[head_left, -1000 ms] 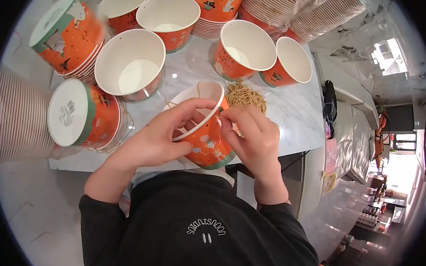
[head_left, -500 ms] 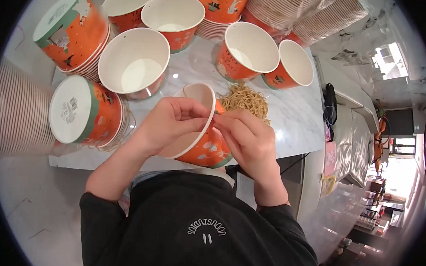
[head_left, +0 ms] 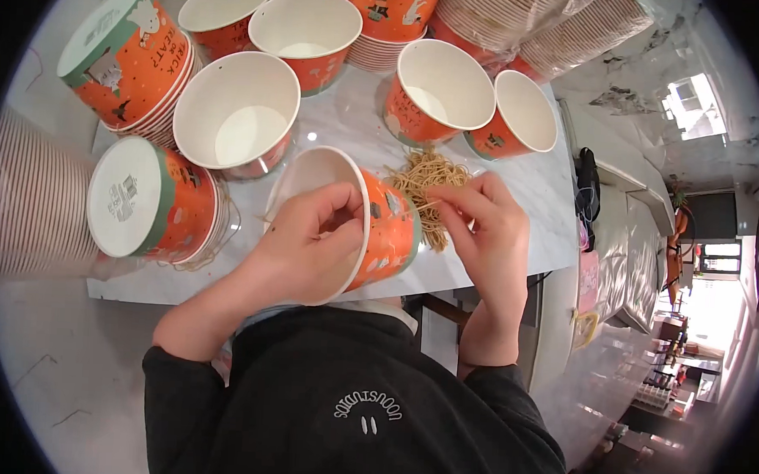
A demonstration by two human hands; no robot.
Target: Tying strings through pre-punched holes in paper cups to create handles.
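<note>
A paper bucket [head_left: 388, 233], orange with a green base band and white inside, lies tilted on its side at the table's near edge, its mouth facing left. My left hand [head_left: 316, 234] reaches into the mouth with curled fingers against the rim, steadying the bucket; the fingertips are partly hidden. My right hand [head_left: 486, 229] is just right of the bucket's base, thumb and forefinger pinched on a thin tan cord [head_left: 429, 205]. Behind that hand lies a tangled pile of tan cords [head_left: 425, 173] on the table.
Several open paper buckets [head_left: 237, 112] stand across the far side of the marble table [head_left: 525, 209]. Upside-down stacks of buckets [head_left: 127, 196] are at the left, with loose cords beside them. Plastic-wrapped stacks [head_left: 524, 23] stand at the back. A pale sofa [head_left: 616, 247] is to the right.
My right hand has moved right, away from the rim, and pinches a cord beside the pile. The bucket has turned, showing more of its printed side, with my left hand still at its mouth.
</note>
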